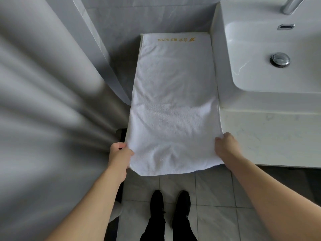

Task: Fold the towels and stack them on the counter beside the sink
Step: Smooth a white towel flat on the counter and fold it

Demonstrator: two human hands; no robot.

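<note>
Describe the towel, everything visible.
The towel is white terry cloth, lightly creased, laid out lengthwise as a long rectangle on the counter to the left of the sink. Gold embroidered lettering, reading upside down from the camera, runs across its far end near the wall. Its near end hangs past the counter's front edge over the tiled floor. The left hand grips the near left corner and the right hand grips the near right corner. Whether it is already folded double cannot be told.

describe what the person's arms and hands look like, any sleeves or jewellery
Both forearms are bare as far as the frame shows, with no sleeves in view. The left hand and right hand wear no gloves, and no watch, bracelet or ring is visible.
</note>
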